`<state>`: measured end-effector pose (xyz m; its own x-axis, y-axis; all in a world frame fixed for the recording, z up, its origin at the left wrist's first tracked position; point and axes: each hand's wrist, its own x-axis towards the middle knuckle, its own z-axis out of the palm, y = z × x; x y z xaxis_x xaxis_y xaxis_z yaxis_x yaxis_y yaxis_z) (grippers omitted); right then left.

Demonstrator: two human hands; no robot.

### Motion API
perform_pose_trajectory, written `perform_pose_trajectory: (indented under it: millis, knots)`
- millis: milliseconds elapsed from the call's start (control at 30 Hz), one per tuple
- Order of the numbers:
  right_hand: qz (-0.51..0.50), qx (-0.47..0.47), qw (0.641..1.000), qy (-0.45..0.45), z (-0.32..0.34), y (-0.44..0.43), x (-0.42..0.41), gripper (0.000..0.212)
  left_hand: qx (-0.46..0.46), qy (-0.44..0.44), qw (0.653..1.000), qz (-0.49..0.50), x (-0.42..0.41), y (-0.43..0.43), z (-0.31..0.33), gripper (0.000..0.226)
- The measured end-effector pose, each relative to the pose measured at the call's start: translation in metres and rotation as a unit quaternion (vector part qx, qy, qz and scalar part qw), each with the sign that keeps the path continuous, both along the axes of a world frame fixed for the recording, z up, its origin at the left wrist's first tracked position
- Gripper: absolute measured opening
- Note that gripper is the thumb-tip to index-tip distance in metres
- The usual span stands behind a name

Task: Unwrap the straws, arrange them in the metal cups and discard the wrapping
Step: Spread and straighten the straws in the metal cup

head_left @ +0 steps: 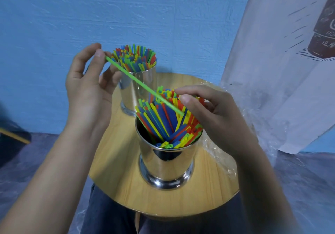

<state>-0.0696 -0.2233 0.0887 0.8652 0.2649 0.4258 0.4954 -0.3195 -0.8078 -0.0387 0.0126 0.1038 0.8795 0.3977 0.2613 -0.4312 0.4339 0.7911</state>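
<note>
Two shiny metal cups stand on a small round wooden table (116, 185). The near cup (165, 163) holds several red, blue, yellow and green straws leaning to one side. The far cup (139, 87) is packed with upright straws. A single green straw (143, 85) runs slanting across both cups. My left hand (88, 83) pinches its upper end beside the far cup. My right hand (212, 114) pinches its lower end over the near cup. Clear plastic wrapping (253, 118) lies crumpled at the table's right edge.
A blue wall stands close behind the table. A white printed curtain (282, 61) hangs at the right, next to the wrapping. My dark trousers show below the table's near rim, and a dark object with a yellow edge (12, 136) sits at the far left.
</note>
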Motion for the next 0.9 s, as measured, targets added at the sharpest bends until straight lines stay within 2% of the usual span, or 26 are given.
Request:
perform_pose_trajectory:
  millis: [233,400,533,667,767,900]
  knots:
    - [0.022,0.055,0.998,-0.001,0.005,-0.001,-0.005,0.018,-0.001,0.051,0.999,-0.017,-0.005,-0.007,-0.012,0.006]
    - [0.005,0.156,0.988,-0.012,0.010,0.002,-0.010,0.012,0.140,0.097,0.985,0.002,-0.009,-0.006,-0.024,0.013]
    - [-0.018,0.229,0.972,-0.048,0.011,0.001,-0.007,0.011,0.318,0.062,0.946,-0.015,-0.014,-0.003,-0.025,0.003]
    - [-0.069,0.270,0.960,-0.031,0.015,-0.007,-0.004,0.016,0.481,0.049,0.869,-0.106,-0.022,0.003,-0.020,0.018]
    - [-0.098,0.246,0.963,-0.047,0.016,-0.009,-0.005,0.015,0.537,0.035,0.835,-0.118,-0.025,0.005,-0.014,0.030]
    - [-0.110,0.211,0.969,-0.066,0.015,-0.008,-0.007,0.013,0.556,0.018,0.822,-0.121,-0.027,0.008,-0.011,0.032]
